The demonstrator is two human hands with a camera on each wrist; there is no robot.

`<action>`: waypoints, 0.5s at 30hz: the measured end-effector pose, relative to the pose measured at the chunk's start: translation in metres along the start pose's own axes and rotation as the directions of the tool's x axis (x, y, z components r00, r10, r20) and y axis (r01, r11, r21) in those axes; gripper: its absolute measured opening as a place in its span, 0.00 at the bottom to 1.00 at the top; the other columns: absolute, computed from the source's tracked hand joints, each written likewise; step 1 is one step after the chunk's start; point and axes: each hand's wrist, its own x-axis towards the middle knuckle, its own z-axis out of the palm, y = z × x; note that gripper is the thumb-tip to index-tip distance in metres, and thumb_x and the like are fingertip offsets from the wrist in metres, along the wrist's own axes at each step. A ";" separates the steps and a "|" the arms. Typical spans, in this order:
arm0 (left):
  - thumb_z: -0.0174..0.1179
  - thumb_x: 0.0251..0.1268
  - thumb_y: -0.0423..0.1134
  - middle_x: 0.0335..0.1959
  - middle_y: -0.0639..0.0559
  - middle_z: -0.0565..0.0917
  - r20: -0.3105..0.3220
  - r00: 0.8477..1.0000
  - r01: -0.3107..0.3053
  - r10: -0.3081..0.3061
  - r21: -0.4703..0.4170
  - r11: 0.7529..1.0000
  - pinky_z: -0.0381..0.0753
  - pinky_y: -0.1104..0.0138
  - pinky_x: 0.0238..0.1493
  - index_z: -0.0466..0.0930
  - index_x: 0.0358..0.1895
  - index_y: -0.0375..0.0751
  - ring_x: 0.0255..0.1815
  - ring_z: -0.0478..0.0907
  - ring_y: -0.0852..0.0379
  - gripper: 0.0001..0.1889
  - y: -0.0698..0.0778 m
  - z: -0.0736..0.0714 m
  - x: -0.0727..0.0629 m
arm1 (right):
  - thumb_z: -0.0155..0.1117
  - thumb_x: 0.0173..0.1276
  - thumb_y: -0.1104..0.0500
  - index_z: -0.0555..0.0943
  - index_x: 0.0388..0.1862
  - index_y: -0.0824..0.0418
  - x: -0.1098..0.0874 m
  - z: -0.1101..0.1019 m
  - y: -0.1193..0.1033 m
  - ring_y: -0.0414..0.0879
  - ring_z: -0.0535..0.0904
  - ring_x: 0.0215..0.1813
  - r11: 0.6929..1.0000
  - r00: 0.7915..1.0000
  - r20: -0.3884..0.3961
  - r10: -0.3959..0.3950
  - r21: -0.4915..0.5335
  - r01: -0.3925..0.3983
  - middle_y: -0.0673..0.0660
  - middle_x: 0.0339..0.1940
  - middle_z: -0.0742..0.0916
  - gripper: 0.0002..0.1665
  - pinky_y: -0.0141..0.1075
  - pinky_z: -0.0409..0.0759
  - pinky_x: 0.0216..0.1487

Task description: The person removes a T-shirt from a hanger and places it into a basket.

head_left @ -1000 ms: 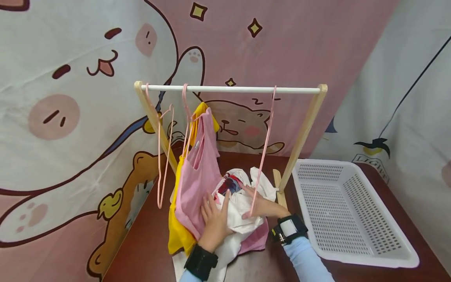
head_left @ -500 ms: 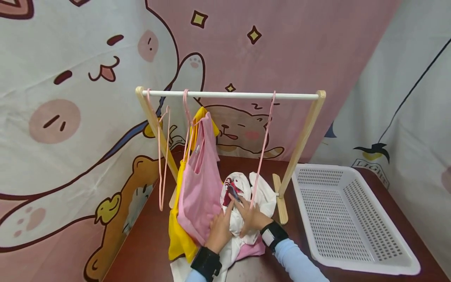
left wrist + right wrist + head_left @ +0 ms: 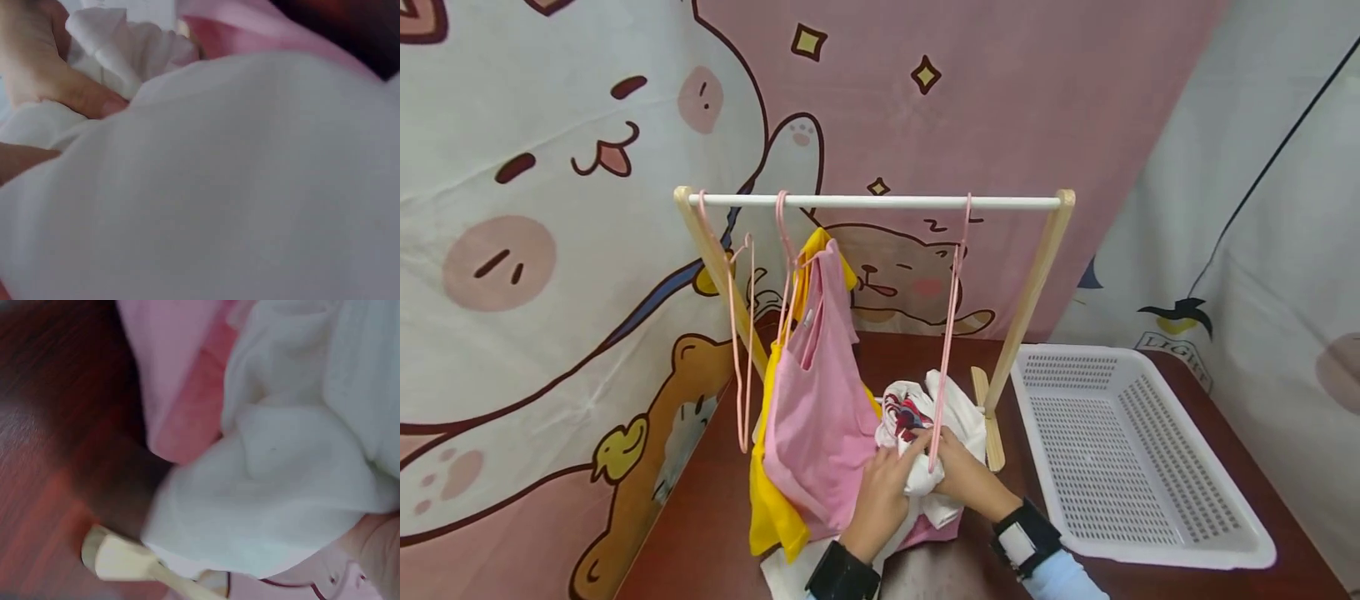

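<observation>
behind everything, pink-and-white fabric backdrop (image 3: 1037,100) with printed cartoon animals; below, glossy dark red-brown tabletop (image 3: 692,517). by clock from the bundle between both hands: at three o'clock, shallow white plastic basket (image 3: 1127,475), round-cornered and slotted all over, with only a narrow strip of table between its rim and the foot of the pale wooden rack (image 3: 1030,304). at twelve o'clock, smooth round white rod (image 3: 880,202), with its widest gap left of the slim pink right-hand hanger (image 3: 947,358). tighter spacing toward ten o'clock, near the slim pink left-hand hanger (image 3: 736,350). at nine to ten o'clock, soft matte pink sleeveless garment (image 3: 820,392), close beside the bundle; at eight o'clock, bright yellow cloth garment (image 3: 775,508), behind the pink.

bundle itself: crumpled white cloth garment (image 3: 966,408) with a red-and-blue print, low under the rod's right half. in the grasp of left hand (image 3: 883,492) at seven o'clock and right hand (image 3: 962,475) at four, partly hidden by folds. right-hand hanger's lower end across the right hand's front; cannot tell whether touching.
</observation>
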 end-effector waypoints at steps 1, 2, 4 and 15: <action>0.62 0.23 0.22 0.33 0.54 0.83 -0.026 1.000 -0.012 0.012 -0.028 1.000 0.68 0.68 0.34 0.69 0.63 0.56 0.34 0.73 0.58 0.49 0.005 -0.001 0.002 | 0.79 0.35 0.58 0.74 0.56 0.63 -0.005 -0.008 -0.003 0.51 0.76 0.51 1.000 0.999 -0.026 0.026 -0.011 -0.026 0.60 0.50 0.80 0.44 0.42 0.77 0.52; 0.64 0.25 0.23 0.36 0.54 0.83 -0.054 0.998 -0.023 0.020 -0.056 0.998 0.67 0.68 0.35 0.69 0.62 0.54 0.35 0.73 0.59 0.46 0.009 -0.001 0.003 | 0.79 0.35 0.59 0.74 0.55 0.62 -0.010 -0.017 -0.007 0.51 0.78 0.50 0.998 0.997 -0.051 0.062 -0.007 -0.062 0.59 0.48 0.80 0.43 0.42 0.78 0.50; 0.68 0.28 0.28 0.43 0.54 0.82 -0.105 0.994 -0.026 0.013 -0.122 0.992 0.67 0.68 0.38 0.69 0.60 0.47 0.38 0.72 0.59 0.42 0.017 -0.001 0.005 | 0.79 0.35 0.62 0.75 0.55 0.60 -0.019 -0.035 -0.013 0.50 0.79 0.47 0.991 0.987 -0.087 0.132 -0.010 -0.134 0.58 0.46 0.80 0.42 0.42 0.80 0.47; 0.67 0.51 0.43 0.42 0.49 0.84 0.211 0.967 0.221 -0.141 -0.429 0.876 0.79 0.65 0.45 0.75 0.51 0.39 0.44 0.82 0.55 0.23 0.067 0.003 0.026 | 0.76 0.36 0.69 0.76 0.52 0.63 -0.055 -0.136 -0.031 0.61 0.79 0.44 0.943 0.919 -0.263 0.293 -0.077 -0.323 0.65 0.44 0.79 0.38 0.54 0.79 0.41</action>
